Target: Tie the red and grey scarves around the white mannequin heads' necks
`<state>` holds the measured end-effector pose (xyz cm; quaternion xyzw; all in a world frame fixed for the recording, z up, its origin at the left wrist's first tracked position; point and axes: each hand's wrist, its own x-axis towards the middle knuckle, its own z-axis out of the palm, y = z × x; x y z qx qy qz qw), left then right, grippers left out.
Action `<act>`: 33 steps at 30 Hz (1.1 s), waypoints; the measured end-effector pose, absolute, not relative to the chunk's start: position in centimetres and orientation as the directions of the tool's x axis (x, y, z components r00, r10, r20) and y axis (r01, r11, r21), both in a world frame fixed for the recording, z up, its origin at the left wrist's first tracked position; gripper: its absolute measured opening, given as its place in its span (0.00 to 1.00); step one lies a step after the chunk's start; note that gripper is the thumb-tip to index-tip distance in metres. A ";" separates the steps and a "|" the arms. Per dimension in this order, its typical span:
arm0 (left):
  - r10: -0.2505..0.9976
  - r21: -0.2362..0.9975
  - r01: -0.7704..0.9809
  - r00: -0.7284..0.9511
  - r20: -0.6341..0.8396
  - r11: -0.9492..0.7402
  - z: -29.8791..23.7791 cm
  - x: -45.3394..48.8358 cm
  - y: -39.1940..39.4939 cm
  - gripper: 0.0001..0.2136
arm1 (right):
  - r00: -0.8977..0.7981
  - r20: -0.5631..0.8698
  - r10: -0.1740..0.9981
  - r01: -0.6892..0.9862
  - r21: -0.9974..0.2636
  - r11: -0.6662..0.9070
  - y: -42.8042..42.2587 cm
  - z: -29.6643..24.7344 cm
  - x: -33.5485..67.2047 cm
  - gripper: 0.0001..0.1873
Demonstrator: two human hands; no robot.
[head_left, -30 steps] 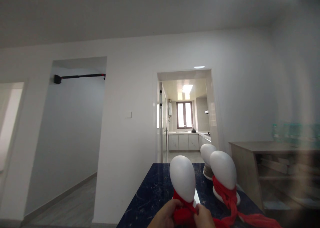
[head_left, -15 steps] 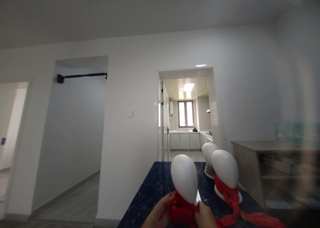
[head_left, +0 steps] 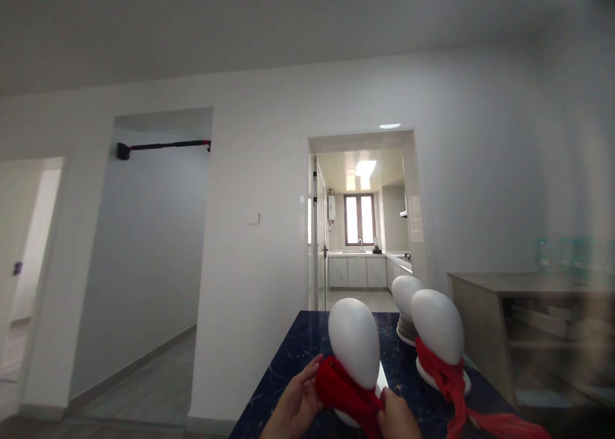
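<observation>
A red scarf (head_left: 343,391) is gripped by the left hand (head_left: 293,408) and the right hand (head_left: 396,418), wrapped about the neck of the nearest white foam head (head_left: 354,341) on the dark marble table (head_left: 288,375). The light head could be tipped if the cloth is pulled sideways. Just beside it, a second scarfed head (head_left: 436,327) and a bare third head (head_left: 403,295) crowd the right side.

Probably a home: kitchen (head_left: 360,234) beyond doorway, hallway (head_left: 144,266).
</observation>
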<state>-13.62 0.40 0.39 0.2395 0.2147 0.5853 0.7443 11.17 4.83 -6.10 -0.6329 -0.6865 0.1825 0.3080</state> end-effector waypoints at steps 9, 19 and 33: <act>0.995 0.621 -0.784 0.077 0.067 0.019 -0.5 -13.5 -0.7 0.34 | -0.029 0.207 0.978 0.717 -0.677 0.164 4.9 -6.7 11.1 0.14; 0.937 0.632 -0.705 0.335 -0.100 0.320 2.8 -15.8 -1.1 0.19 | -0.095 0.206 0.974 0.778 -0.595 0.201 3.5 -5.8 10.3 0.14; 0.981 0.484 0.871 -0.016 0.191 -0.080 3.4 -19.4 0.4 0.09 | -0.100 0.235 0.967 0.813 -0.541 0.216 3.0 -5.6 10.9 0.11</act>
